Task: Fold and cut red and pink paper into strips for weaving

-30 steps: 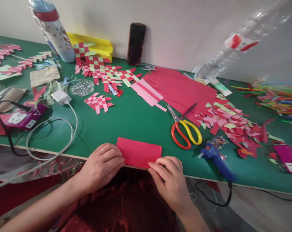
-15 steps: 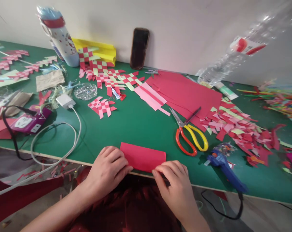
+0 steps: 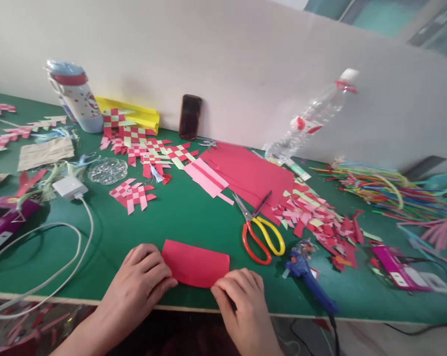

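A folded red paper rectangle (image 3: 195, 263) lies on the green table (image 3: 193, 217) near its front edge. My left hand (image 3: 140, 284) rests on the paper's left end, fingers curled and pressing it down. My right hand (image 3: 241, 301) pinches the paper's lower right corner with bent fingers. Red-and-yellow scissors (image 3: 258, 232) lie open just right of the paper. A blue glue gun (image 3: 308, 277) lies to the right of my right hand.
Woven red-and-white paper pieces (image 3: 134, 194) and red sheets (image 3: 245, 173) fill the middle. Paper scraps (image 3: 315, 217), a plastic bottle (image 3: 308, 123), a phone (image 3: 189, 116), a flask (image 3: 77, 96), a white charger (image 3: 69, 188) with cable and coloured sticks (image 3: 393, 190) surround them.
The view has tilted up and shifted, showing more wall and table. Both hands keep hold of the red paper, which sits a little farther from the table edge.
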`<state>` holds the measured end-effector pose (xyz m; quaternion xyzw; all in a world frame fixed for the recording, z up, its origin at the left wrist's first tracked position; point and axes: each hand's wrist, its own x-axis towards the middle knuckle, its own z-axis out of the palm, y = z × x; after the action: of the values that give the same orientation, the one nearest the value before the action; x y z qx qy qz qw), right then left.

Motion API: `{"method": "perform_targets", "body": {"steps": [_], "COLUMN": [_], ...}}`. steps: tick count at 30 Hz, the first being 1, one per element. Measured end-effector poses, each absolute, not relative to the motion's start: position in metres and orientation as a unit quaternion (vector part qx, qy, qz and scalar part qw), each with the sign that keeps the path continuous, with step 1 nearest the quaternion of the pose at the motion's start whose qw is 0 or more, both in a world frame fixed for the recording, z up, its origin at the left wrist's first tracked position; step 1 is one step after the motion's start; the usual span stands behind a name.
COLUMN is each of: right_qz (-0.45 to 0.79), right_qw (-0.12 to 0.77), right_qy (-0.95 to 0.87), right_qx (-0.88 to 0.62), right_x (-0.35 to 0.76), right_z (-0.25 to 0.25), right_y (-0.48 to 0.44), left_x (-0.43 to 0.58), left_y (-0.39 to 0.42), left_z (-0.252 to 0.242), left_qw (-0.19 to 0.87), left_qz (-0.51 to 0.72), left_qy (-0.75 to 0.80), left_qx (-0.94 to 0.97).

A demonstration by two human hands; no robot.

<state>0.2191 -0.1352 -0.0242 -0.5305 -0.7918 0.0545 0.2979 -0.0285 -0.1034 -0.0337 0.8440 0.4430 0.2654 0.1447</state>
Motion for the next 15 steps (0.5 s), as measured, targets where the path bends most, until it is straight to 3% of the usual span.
{"method": "perform_targets", "body": {"steps": [15], "right_qz": [0.030], "right_qw": [0.299], "right_qy": [-0.795], "right_qx": [-0.527], "right_x": [0.234], "right_z": [-0.031], "right_y": [-0.132], "left_x": [-0.029], "left_y": [-0.101], "left_z": [-0.038], "left_qw": [0.150], "left_qz": [0.267], "left_qy": [0.447], "left_qx": [0.840]}}
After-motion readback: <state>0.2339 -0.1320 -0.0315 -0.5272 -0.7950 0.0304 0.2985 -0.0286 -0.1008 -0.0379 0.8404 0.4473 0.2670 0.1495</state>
